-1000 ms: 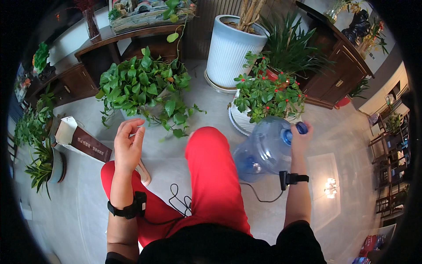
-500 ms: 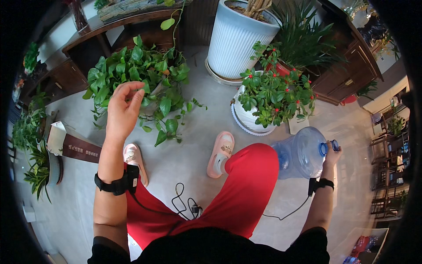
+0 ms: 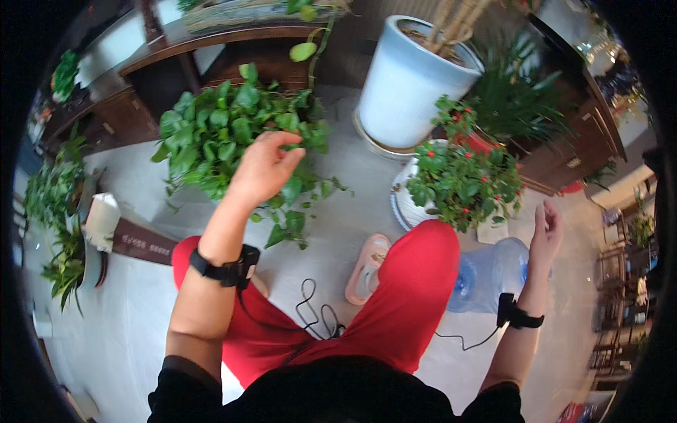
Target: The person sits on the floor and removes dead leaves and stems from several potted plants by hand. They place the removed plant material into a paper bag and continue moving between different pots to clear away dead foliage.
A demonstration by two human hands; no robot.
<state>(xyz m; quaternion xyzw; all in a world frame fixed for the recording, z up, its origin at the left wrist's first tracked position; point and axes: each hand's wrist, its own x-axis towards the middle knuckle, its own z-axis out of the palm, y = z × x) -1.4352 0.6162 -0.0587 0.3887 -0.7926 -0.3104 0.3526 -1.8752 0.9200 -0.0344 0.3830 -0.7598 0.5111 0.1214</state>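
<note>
My left hand (image 3: 264, 169) hovers in front of a leafy green trailing plant (image 3: 211, 134), holding nothing, its fingers loosely bent and the thumb apart. My right hand (image 3: 546, 229) is raised off to the right with fingers stretched out and nothing in them. Below and beside it is a large clear blue water jug (image 3: 490, 275) on the floor, next to my right knee. My right forearm partly covers the jug's neck end. A bush with small red flowers (image 3: 465, 183) in a white pot grows between the two hands, nearer the right.
A tall white ribbed planter (image 3: 416, 88) stands at the back, beside a dark wooden cabinet (image 3: 571, 134). At the left lies a long brown and white carton (image 3: 137, 236), near potted plants (image 3: 67, 257). A black cable (image 3: 310, 310) lies between my legs.
My right hand has let go of the water jug's neck and risen away from it. My left hand has moved right across the trailing plant. The view has shifted slightly.
</note>
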